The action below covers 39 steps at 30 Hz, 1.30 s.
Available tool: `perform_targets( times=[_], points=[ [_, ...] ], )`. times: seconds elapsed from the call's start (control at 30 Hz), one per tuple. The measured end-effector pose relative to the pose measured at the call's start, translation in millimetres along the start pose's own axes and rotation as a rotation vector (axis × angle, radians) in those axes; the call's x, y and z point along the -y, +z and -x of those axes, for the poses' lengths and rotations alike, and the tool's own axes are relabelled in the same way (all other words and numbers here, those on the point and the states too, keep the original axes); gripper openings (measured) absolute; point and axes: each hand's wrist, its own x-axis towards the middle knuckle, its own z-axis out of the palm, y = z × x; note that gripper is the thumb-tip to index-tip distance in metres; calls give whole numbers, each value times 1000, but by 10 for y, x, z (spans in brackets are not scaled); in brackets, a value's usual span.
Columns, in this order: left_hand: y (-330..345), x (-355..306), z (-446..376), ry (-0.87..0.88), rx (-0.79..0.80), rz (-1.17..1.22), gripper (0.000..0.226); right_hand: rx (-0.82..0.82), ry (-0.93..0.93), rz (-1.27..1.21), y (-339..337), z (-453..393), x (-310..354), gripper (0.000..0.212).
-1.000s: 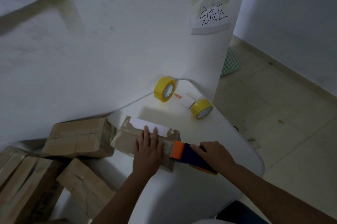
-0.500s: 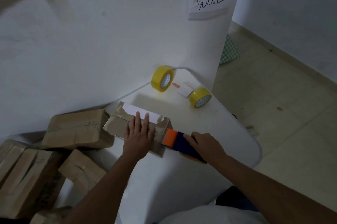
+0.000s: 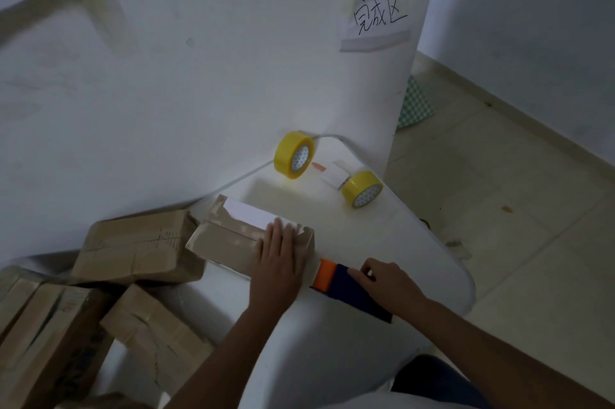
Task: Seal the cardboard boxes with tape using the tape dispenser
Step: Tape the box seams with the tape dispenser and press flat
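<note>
Box (image 3: 229, 242) isn't taped yet: left hand (image 3: 279, 255) lies flat on it, right hand (image 3: 382, 285) grasps the dispenser (image 3: 346, 289) beside it, more boxes (image 3: 133, 255) wait.

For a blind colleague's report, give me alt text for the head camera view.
A person's left hand presses flat on a cardboard box on a white table, while the right hand grips a tape dispenser beside it. Two yellow tape rolls stand behind.

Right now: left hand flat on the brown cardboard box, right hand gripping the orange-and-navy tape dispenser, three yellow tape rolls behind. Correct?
Not quite: the head view shows two yellow tape rolls, not three. Left hand flat on the brown cardboard box, right hand gripping the orange-and-navy tape dispenser.
</note>
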Motion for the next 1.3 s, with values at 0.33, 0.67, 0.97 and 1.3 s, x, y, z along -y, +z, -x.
perform_targets(
  times=[0.33, 0.67, 0.97, 1.3],
  points=[
    [122, -13, 14, -84, 7, -124, 74, 24, -131, -141, -23, -26, 318, 33],
    [101, 96, 27, -10, 51, -177, 70, -137, 128, 73, -177, -189, 195, 33],
    [-31, 734, 231, 103, 57, -211, 103, 70, 42, -5, 133, -212, 64, 40],
    [57, 766, 280, 68, 83, -183, 109, 245, -366, -255, 481, -108, 1010, 41]
  ],
)
